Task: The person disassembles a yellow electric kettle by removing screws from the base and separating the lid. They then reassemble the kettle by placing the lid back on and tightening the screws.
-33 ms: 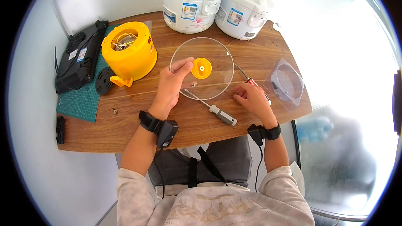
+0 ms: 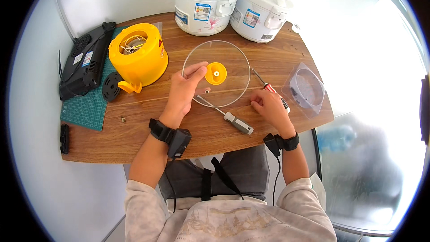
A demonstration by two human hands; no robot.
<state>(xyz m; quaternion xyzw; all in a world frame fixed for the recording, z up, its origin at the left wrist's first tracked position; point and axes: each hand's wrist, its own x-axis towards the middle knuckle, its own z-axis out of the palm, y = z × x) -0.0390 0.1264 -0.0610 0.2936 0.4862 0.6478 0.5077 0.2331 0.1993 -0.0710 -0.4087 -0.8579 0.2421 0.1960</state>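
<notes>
My left hand (image 2: 182, 90) grips the near-left rim of a round clear glass lid (image 2: 235, 60), thumb on top and other fingers underneath. A yellow knob (image 2: 216, 73) with a pale centre sits in the lid's middle, close to my thumb. Through the glass, a small metal piece (image 2: 207, 91) shows at a fingertip below the lid. My right hand (image 2: 270, 106) is closed, its fingers curled together beside a red-handled screwdriver (image 2: 268, 87), partly covering the handle. Whatever those fingers pinch is hidden. A grey-handled screwdriver (image 2: 238, 123) lies between my hands, its shaft reaching under the lid.
A yellow appliance base (image 2: 156, 60) with loose wires inside stands left, beside a black slotted disc (image 2: 112, 87) and green cutting mat (image 2: 85, 112). A black device (image 2: 87, 62) lies on the mat. Two white rice cookers (image 2: 206, 4) stand behind. Clear plastic packaging (image 2: 307, 87) lies right.
</notes>
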